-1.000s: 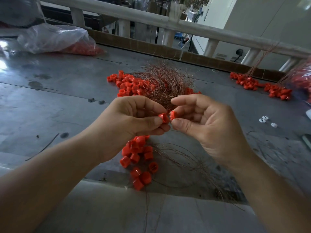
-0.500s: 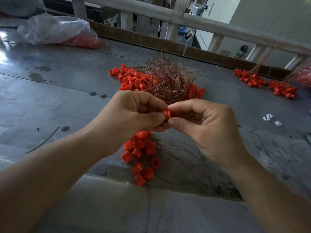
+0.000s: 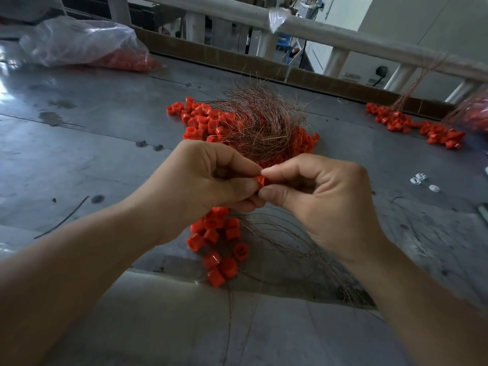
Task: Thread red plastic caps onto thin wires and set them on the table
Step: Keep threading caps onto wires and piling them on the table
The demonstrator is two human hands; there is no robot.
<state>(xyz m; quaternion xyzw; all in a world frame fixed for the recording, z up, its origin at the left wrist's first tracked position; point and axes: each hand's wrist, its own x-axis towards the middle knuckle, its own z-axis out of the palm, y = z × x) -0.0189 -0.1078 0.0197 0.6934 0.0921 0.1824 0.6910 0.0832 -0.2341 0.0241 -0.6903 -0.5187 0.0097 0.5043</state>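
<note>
My left hand (image 3: pixel 208 178) and my right hand (image 3: pixel 322 196) meet above the grey table (image 3: pixel 79 143), and both pinch one small red cap (image 3: pixel 261 180) between thumbs and forefingers. A thin wire between the fingers cannot be made out. Below the hands lies a cluster of red caps (image 3: pixel 216 241) with thin copper wires (image 3: pixel 285 247) trailing to the right. Behind the hands sits a bigger pile of red caps (image 3: pixel 200 120) under a tangle of copper wires (image 3: pixel 261 120).
A clear plastic bag with red caps (image 3: pixel 87 46) lies at the back left. More red caps on wires (image 3: pixel 412 125) lie at the back right. Small white parts (image 3: pixel 422 180) sit on the right. A white rail (image 3: pixel 343 33) borders the table's far side.
One second ago each hand held a red piece slightly apart. The hands have come together, and now a single red cap shows between the fingertips.
</note>
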